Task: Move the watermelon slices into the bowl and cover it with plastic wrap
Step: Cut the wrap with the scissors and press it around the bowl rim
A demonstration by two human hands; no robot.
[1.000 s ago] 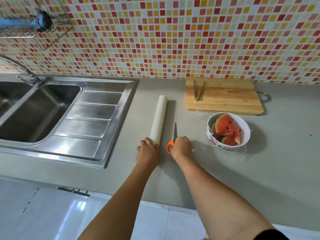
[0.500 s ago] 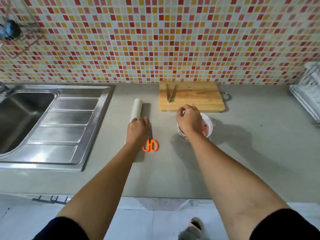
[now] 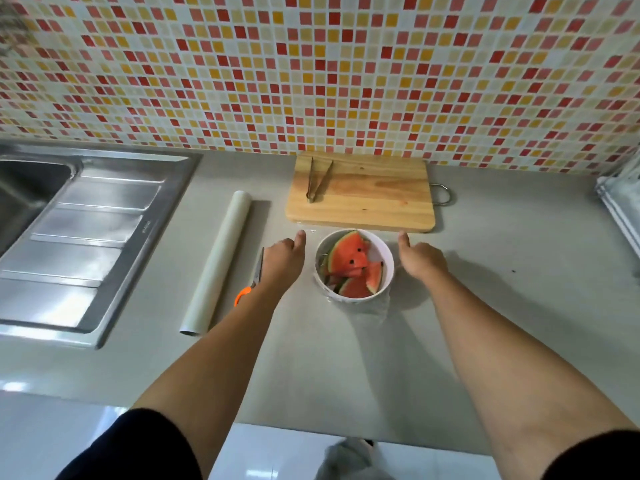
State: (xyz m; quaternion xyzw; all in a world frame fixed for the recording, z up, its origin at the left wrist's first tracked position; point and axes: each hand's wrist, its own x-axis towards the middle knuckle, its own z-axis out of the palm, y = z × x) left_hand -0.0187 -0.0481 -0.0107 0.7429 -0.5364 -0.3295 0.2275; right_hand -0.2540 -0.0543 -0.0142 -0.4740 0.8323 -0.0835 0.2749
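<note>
A white bowl (image 3: pixel 388 261) stands on the grey counter in front of the cutting board and holds several watermelon slices (image 3: pixel 346 259). Clear plastic wrap (image 3: pixel 375 306) lies over it, with loose film hanging on the near right side. My left hand (image 3: pixel 282 259) is just left of the bowl and my right hand (image 3: pixel 420 261) just right of it. Both thumbs point forward and the fingers are hidden under the hands. Neither hand visibly touches the bowl.
The plastic wrap roll (image 3: pixel 221 258) lies left of my left hand, with orange-handled scissors (image 3: pixel 244 293) between them. Behind the bowl, a wooden cutting board (image 3: pixel 377 199) carries metal tongs (image 3: pixel 317 181). A steel sink (image 3: pixel 86 220) is on the left, a rack (image 3: pixel 620 202) at the far right.
My left hand left the wrap roll and moved to the bowl's left side. My right hand came off the top of the bowl and now sits to its right.
</note>
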